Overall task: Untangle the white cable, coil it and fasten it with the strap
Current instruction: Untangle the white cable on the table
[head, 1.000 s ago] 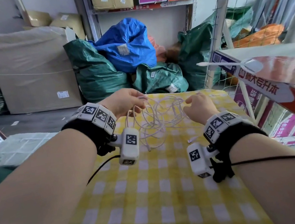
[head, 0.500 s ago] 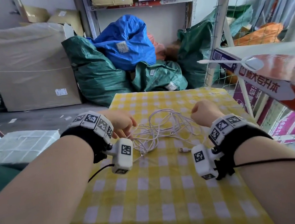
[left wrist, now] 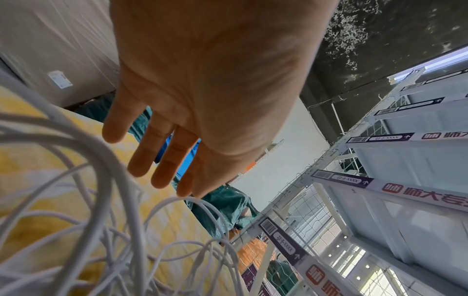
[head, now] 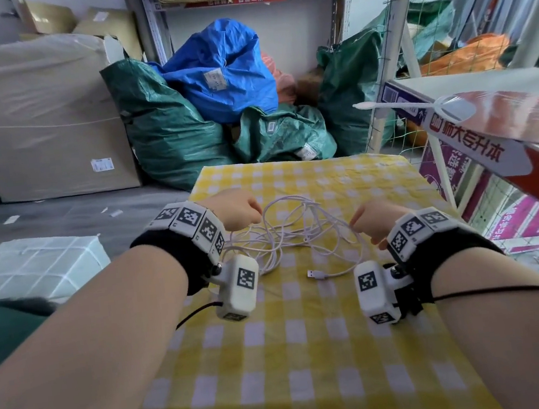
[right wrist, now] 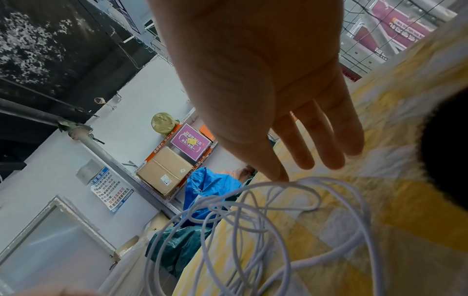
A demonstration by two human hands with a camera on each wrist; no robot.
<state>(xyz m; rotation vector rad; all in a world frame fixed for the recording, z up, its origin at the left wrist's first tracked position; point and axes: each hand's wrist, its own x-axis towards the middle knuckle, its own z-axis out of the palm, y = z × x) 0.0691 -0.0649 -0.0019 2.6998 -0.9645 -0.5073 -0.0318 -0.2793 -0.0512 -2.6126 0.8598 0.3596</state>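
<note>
Two bare hands hover over a tangled thin white cable [head: 293, 232] on a table under a yellow-and-white checked cloth [head: 301, 363].

Left hand [head: 236, 208], centre-left in the head view, shows straight, slightly spread fingers [left wrist: 144, 158] in its wrist view, gripping nothing, fingertips just above the loops; right hand [head: 377, 220], centre-right, likewise lies flat with fingers [right wrist: 319, 138] extended, one fingertip touching or nearly touching the top strand; the cable lies heaped between both hands, its metal USB plug [head: 315, 274] trailing toward the lower middle; beyond, in the upper frame, a blue plastic sack [head: 221, 71] sits atop dark green sacks [head: 166, 125]; a wrapped beige carton [head: 36, 117] stands upper left.
</note>
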